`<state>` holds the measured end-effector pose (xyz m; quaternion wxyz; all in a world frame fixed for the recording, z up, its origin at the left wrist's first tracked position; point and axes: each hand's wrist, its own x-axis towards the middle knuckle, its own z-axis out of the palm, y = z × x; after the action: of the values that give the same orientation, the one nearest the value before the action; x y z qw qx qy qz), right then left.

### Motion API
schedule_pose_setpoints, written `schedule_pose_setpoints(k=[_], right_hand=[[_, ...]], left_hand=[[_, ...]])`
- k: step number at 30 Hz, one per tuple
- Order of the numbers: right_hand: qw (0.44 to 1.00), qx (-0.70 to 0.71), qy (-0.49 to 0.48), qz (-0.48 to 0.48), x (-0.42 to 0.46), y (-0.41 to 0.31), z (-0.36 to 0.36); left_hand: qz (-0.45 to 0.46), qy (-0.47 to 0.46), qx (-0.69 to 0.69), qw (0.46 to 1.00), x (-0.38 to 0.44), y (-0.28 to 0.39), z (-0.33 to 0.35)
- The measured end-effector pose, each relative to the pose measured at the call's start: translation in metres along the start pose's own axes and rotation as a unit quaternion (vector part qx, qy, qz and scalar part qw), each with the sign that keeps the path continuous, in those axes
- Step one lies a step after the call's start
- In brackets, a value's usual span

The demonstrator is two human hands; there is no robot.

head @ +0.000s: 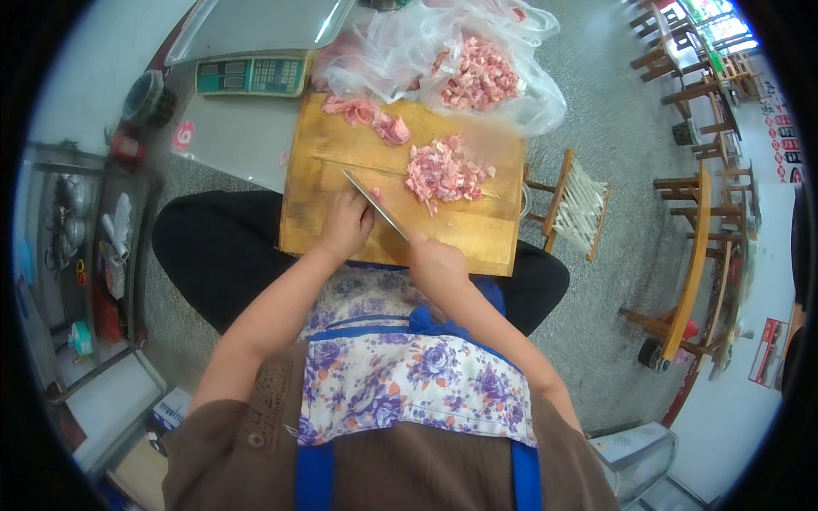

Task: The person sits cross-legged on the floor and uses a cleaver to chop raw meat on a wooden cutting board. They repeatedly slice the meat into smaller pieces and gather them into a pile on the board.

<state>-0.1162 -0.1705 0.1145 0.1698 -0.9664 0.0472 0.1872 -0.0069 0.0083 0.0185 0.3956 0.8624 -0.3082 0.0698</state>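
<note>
My right hand [438, 262] is closed round the handle of a kitchen knife [376, 205], whose blade points up and left over a wooden cutting board [348, 153]. Against the blade's left side is my left hand [348, 223], fingers bent down near the board; whether they pinch any meat is hidden. One small piece of meat [376, 192] lies just right of the blade. Farther right sits a pile of chopped raw meat [445, 172]. An uncut strip of raw meat [367, 117] rests along the board's far edge.
Beyond the board, a clear plastic bag [543, 96] holds more chopped meat [479, 75]. A digital scale [250, 75] with a metal pan [255, 25] stands at the far left. To the right is a small stool with a woven seat [580, 205]; a wooden bench [690, 274] is farther off.
</note>
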Motion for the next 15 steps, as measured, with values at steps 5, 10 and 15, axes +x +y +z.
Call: schedule_pose_setpoints(k=[5,10,15], right_hand=[[0.98,0.136,0.109,0.094,-0.016,0.065,-0.026],[0.836,0.495,0.152,0.183,-0.045,0.104,-0.036],[0.814,0.508,0.21,0.188,-0.062,0.099,-0.025]], left_hand=[[-0.115,-0.022,-0.092,0.989,-0.001,-0.004,-0.001],[-0.283,0.022,-0.282,0.916,0.019,0.016,0.006],[-0.185,-0.054,-0.342,0.92,0.052,0.025,0.04]])
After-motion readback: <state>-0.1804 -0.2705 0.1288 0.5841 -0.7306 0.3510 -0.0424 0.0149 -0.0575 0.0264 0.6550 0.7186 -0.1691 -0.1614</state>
